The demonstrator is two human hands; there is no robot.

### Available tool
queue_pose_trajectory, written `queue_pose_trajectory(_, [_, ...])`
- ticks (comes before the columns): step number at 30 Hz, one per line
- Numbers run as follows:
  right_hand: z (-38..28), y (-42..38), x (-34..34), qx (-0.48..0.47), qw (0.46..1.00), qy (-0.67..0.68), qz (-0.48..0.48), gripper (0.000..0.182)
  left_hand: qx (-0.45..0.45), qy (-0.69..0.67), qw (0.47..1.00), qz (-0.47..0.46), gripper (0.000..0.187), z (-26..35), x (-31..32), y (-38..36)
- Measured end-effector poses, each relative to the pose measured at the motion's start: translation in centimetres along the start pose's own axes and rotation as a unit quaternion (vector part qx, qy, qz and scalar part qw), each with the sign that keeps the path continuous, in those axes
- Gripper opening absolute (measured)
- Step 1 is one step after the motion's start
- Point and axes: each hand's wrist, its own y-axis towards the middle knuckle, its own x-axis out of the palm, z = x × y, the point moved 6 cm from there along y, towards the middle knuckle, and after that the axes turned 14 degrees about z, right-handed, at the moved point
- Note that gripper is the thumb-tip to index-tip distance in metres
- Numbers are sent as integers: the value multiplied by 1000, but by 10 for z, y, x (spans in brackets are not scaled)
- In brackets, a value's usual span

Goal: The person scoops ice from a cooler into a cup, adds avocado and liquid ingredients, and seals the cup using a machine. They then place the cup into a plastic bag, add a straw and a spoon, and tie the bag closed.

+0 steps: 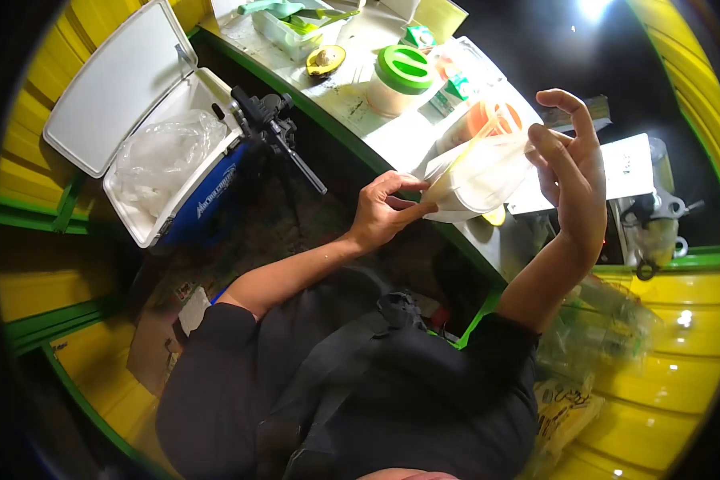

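In front of me, over the counter's near edge, is a white cup-shaped thing in thin, pale plastic [480, 178], tilted on its side. My left hand [388, 210] pinches its near left edge between thumb and fingers. On the other side, my right hand [570, 164] has its thumb and lower fingers at the plastic's right edge, while the index finger is raised and bent. Behind the plastic stands a jar with an orange lid [494, 118], partly covered. A small piece of yellow-green fruit [496, 216] shows beneath it.
On the counter [352, 120] are a green-lidded jar [404, 74], a halved avocado [326, 61] with its pit, a clear tub [292, 34] of green items and a green-white carton [454, 90]. An open cooler [208, 188] holding clear plastic stands left; a metal press-like device [656, 216] is right.
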Motion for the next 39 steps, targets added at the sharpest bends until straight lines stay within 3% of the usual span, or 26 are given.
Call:
queue_pose_trajectory(2, [-11, -16, 0, -13, 999, -18, 41, 41, 46, 79, 996, -12, 31, 14, -7, -7])
queue_pose_trajectory(7, [-32, -54, -1, -37, 986, -27, 158, 52, 123, 96, 988, -9, 26, 45, -18, -32])
queue_pose_trajectory(12, [-47, -81, 3, -42, 988, -20, 144, 53, 172, 131, 976, -5, 25, 77, -22, -52])
queue_pose_trajectory(14, [-48, -91, 7, -14, 987, -41, 156, 53, 263, 167, 950, -2, 27, 82, -25, -55])
queue_pose_trajectory(17, [-46, -102, 3, -21, 989, -35, 143, 54, 264, 175, 948, 2, 19, 83, -31, -63])
queue_pose_trajectory(18, [-36, -101, -12, -43, 988, -36, 143, 54, 272, 169, 947, 1, 17, 84, -34, -65])
queue_pose_trajectory(19, [-29, -98, -31, -302, 908, -278, 84, 54, 261, 176, 949, 5, 17, 88, -39, -67])
queue_pose_trajectory(20, [-22, -101, -28, -35, 988, 129, 71, 38, 251, 181, 951, 4, 17, 92, -41, -70])
queue_pose_trajectory(22, [-15, -99, -26, 0, 983, 175, 52, 34, 268, 210, 940, 2, 27, 96, -50, -77])
queue_pose_trajectory(23, [-5, -92, -32, 1, 982, 183, 44, 34, 200, 196, 960, -17, 33, 87, -57, -79])
queue_pose_trajectory(24, [-14, -86, -31, -276, 961, -7, 19, 36, 135, 186, 973, -29, 40, 78, -71, -79])
queue_pose_trajectory(25, [-10, -95, -16, -528, 828, -190, 0, 38, 88, 232, 966, -79, 49, 59, -85, -83])
queue_pose_trajectory(26, [14, -86, -24, -444, 890, -77, 67, 56, 31, 282, 952, -114, 48, 46, -100, -88])
queue_pose_trajectory(27, [9, -85, -15, -223, 973, 55, -13, 60, -31, 310, 942, -121, 47, 29, -122, -95])
queue_pose_trajectory(28, [-2, -99, 3, 16, 979, 176, -99, 65, -93, 335, 929, -128, 45, 14, -146, -104])
queue_pose_trajectory(30, [-4, -107, 16, 44, 985, 128, -107, 74, -157, 328, 929, -64, 43, 10, -199, -120])
queue_pose_trajectory(32, [-17, -119, 31, -81, 979, 156, -98, 73, -146, 377, 914, 24, 41, 24, -263, -126])
queue_pose_trajectory(34, [-26, -127, 48, -77, 976, 176, -106, 63, -163, 399, 886, 172, 38, 57, -333, -123])
queue_pose_trajectory(36, [-31, -135, 76, -6, 964, 199, -178, 55, -107, 503, 788, 340, 38, 100, -399, -118])
queue_pose_trajectory(38, [-39, -149, 115, 15, 956, 219, -193, 55, -115, 516, 750, 398, 63, 102, -488, -111])
queue_pose_trajectory(39, [-36, -154, 134, 20, 957, 224, -184, 54, -8, 575, 698, 428, 88, 117, -497, -99])
